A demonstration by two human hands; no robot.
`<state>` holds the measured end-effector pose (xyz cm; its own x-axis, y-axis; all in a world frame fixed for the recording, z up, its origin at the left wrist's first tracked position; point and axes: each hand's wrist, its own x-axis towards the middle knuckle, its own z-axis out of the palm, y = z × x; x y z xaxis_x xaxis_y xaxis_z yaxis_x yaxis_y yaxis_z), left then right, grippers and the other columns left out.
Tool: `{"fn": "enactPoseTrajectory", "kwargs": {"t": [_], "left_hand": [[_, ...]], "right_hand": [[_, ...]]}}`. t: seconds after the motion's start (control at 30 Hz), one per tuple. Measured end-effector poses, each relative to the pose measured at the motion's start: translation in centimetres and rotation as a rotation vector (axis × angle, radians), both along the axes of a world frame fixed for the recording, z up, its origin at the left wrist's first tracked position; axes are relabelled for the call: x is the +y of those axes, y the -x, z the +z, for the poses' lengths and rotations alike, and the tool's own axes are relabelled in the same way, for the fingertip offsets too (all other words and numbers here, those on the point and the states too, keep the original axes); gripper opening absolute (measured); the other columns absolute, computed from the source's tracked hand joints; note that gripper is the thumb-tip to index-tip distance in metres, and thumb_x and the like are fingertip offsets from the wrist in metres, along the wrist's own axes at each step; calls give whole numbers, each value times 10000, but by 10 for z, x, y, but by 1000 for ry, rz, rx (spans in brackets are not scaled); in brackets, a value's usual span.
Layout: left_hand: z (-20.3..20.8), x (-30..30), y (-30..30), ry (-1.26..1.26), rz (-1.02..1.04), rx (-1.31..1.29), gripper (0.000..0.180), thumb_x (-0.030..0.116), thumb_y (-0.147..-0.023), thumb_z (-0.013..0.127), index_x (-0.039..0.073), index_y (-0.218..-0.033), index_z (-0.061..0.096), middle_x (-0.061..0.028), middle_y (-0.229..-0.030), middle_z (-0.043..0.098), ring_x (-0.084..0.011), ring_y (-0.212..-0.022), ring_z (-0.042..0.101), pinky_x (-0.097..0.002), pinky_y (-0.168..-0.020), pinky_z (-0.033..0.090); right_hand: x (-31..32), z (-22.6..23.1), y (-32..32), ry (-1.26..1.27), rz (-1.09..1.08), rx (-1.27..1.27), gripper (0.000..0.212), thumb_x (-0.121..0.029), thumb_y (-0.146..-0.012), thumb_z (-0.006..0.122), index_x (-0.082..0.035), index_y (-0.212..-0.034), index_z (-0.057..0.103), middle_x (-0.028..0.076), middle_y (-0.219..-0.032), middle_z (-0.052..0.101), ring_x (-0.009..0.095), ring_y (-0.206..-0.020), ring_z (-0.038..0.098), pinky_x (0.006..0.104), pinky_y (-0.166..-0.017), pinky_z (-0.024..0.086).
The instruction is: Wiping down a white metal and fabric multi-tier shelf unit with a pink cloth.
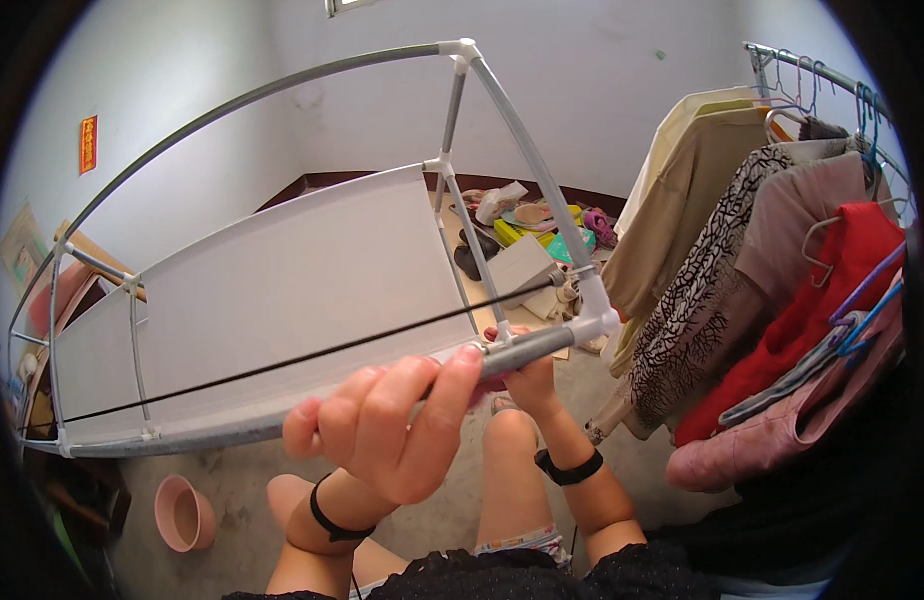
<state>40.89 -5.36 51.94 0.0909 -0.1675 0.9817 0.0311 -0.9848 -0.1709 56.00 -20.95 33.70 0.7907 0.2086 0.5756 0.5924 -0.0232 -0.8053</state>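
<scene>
A large frame of grey metal tubes (552, 187) with white plastic corner joints (594, 312) spans the view in front of me. Pale fabric panels (302, 260) fill part of it. My left hand (392, 420) is wrapped around the near tube, a little left of the right corner joint. My right hand (530, 382) grips the same tube from below, close to that joint; the tube hides part of its fingers. A thin dark cord or rod (322, 368) runs diagonally across the frame, its right end near the corner joint.
On the right, a metal clothes rack (832, 75) carries several garments (722, 260) close to the frame. Shoes, bags and boxes (522, 255) lie behind the frame by the wall. A pink bucket (185, 515) stands on the concrete floor at lower left.
</scene>
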Motion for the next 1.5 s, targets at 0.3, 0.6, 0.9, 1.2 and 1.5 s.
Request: {"fn": "enactPoseTrajectory", "kwargs": {"t": [0.3,0.6,0.9,1.2,1.5], "left_hand": [[-1,-1,14,-77,-8,88,204,167,-877,717,258,-1059,715,90,-996,544,-126,-925,483,-373,-969,236],[-3,-4,14,-112,-16,132,204,193,-886,689,269,-1071,729,91,-999,554,-105,-959,495,-379,-1030,202],[-1,7,-1,-86,-24,18,199,183,-898,677,243,-1075,747,81,-1026,580,-116,-963,522,-377,-1074,207],[-31,76,-19,-85,-426,79,223,87,-844,670,160,-1046,729,-100,-1225,639,-295,-1177,574,-478,-1143,354],[-133,222,46,341,260,339,253,161,-846,728,118,-1094,713,-87,-1102,657,-323,-1154,578,-610,-1126,243]], "right_hand": [[22,23,34,-443,5,72,581,-68,-916,659,34,-1414,378,152,-1246,608,193,-1087,626,323,-958,507],[68,35,27,-423,-544,74,207,-12,-847,637,-25,-975,474,54,-879,503,126,-764,494,278,-684,461],[51,42,34,-666,18,325,346,20,-954,546,-22,-1269,409,138,-1169,605,165,-964,606,277,-852,525],[74,42,-32,-367,-157,178,348,-11,-940,425,-24,-1287,412,74,-935,530,150,-791,534,285,-740,466],[90,45,-69,-254,-393,57,294,-118,-976,457,4,-1244,459,120,-1092,545,216,-965,557,327,-873,468]]}}
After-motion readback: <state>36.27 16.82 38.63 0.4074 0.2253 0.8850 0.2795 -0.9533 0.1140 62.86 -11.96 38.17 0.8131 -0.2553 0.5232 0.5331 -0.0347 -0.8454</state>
